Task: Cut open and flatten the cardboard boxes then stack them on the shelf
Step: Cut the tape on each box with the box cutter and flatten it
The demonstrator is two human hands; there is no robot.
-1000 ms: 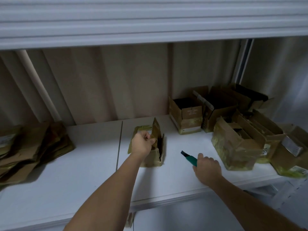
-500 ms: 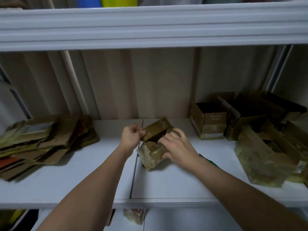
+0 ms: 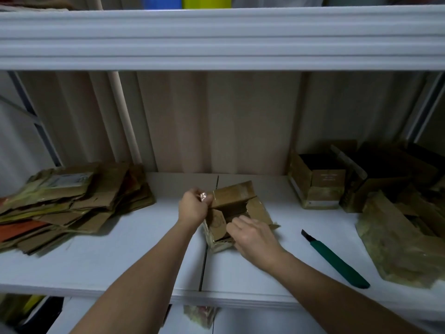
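The small cardboard box (image 3: 237, 208) sits in the middle of the white shelf (image 3: 120, 261). The left hand (image 3: 192, 208) pinches its top flap. The right hand (image 3: 252, 235) curls on its front flap. Right of the box lies a green knife (image 3: 337, 261). Flat boxes (image 3: 72, 201) are piled far left.

Bare shelf (image 3: 134, 261) betw. the flattened cardboard stack (image 3: 72, 203) at left and the small box (image 3: 237, 208) mid-shelf: open way in from the front. Right of the box, a green utility knife (image 3: 337, 260) lies in the gap. Beyond it open boxes (image 3: 317, 184) and crumpled cardboard (image 3: 395, 247) block the right end; upper shelf edge (image 3: 221, 39) caps headroom.
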